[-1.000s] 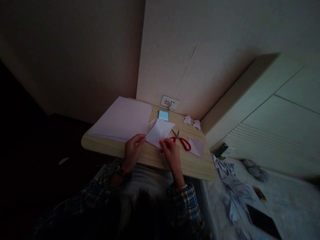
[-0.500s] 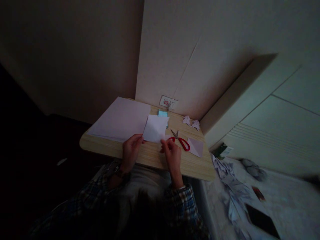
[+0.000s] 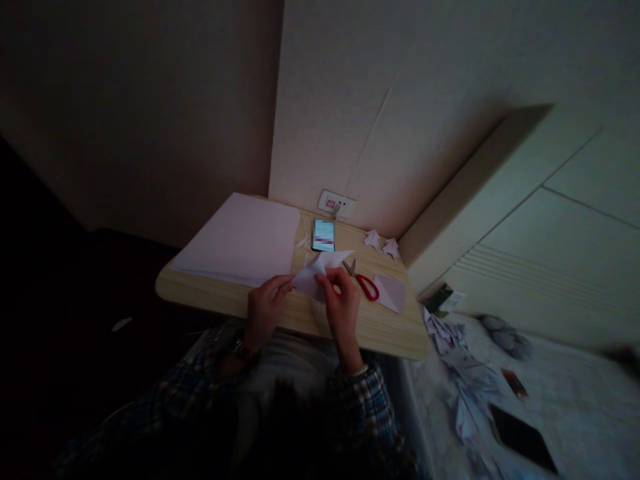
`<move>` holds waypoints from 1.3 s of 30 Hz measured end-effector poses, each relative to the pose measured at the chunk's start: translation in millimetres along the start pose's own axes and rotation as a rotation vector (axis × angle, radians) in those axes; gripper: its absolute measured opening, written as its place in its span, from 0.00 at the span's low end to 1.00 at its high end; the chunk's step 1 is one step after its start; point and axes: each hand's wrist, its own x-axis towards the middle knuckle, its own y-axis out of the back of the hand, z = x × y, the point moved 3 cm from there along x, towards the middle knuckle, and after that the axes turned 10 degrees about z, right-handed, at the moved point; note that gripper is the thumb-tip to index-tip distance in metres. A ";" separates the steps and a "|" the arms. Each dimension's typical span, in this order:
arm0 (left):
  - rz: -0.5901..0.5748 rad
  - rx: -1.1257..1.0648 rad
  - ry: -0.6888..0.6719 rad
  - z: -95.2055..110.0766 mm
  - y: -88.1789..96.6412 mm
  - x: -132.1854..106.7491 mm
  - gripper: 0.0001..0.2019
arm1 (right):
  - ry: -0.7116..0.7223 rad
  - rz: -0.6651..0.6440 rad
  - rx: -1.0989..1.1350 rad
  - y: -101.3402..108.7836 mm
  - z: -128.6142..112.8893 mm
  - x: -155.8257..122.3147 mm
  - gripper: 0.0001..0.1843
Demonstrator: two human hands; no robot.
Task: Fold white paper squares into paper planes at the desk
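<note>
Between my hands, just above the table's front half, a small white sheet of paper (image 3: 311, 279) is held with one part bent up. My left hand (image 3: 265, 307) pinches its left corner. My right hand (image 3: 343, 310) grips the right side between thumb and fingers, which cover part of the sheet. Beside my right hand lie red-handled scissors (image 3: 367, 287), blades parted and pointing away. A folded or creased paper piece (image 3: 391, 293) rests right of the scissors. Behind the held sheet lies a phone (image 3: 324, 235) with its screen lit.
A stack of large white paper (image 3: 240, 237) covers the left of the wooden table (image 3: 385, 340). Two small folded paper figures (image 3: 381, 244) sit at the back right, near a wall socket (image 3: 337, 203). On the bed at right are several folded papers (image 3: 465, 367) and a dark tablet-like object (image 3: 523, 437).
The sheet was flat and facing me; now it is tipped lower and bent, with my right hand further over it. The phone behind shows more fully.
</note>
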 end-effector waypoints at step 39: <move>-0.051 -0.028 -0.213 -2.0 -1.1 -2.5 0.09 | 0.056 0.015 0.004 -0.9 -27.6 34.8 0.11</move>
